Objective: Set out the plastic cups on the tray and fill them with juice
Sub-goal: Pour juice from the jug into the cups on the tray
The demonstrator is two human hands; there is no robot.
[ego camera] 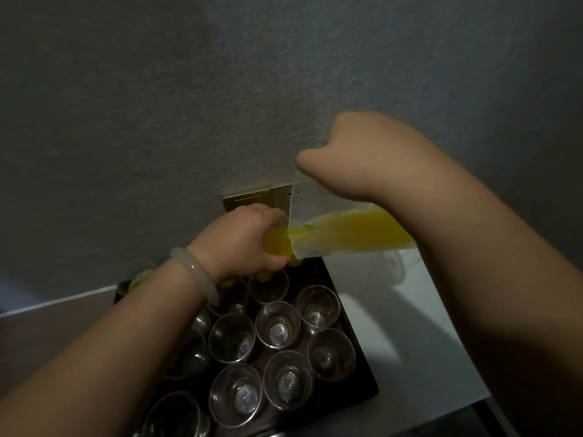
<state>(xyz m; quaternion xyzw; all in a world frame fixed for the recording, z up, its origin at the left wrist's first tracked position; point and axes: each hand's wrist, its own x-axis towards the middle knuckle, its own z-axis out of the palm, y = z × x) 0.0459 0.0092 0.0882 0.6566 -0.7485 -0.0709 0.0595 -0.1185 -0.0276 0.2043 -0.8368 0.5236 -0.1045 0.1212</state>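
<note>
A dark tray [362, 370] on a white counter carries several clear plastic cups [277, 324], most of them holding no juice. My right hand [356, 156] grips the top of a clear jug [347, 228] of yellow juice, tipped steeply to the left. My left hand [246, 241] holds a plastic cup [277, 244] up at the jug's spout, above the tray's far edge. Yellow juice shows inside that cup. Cups with juice [140, 277] stand at the tray's far side, partly hidden by my left wrist.
A grey wall rises right behind the tray, with a gold switch plate [249, 198] just above my left hand. White counter [410, 326] extends right of the tray to an edge at the lower right. A crumpled clear plastic wrap [394, 263] lies behind the jug.
</note>
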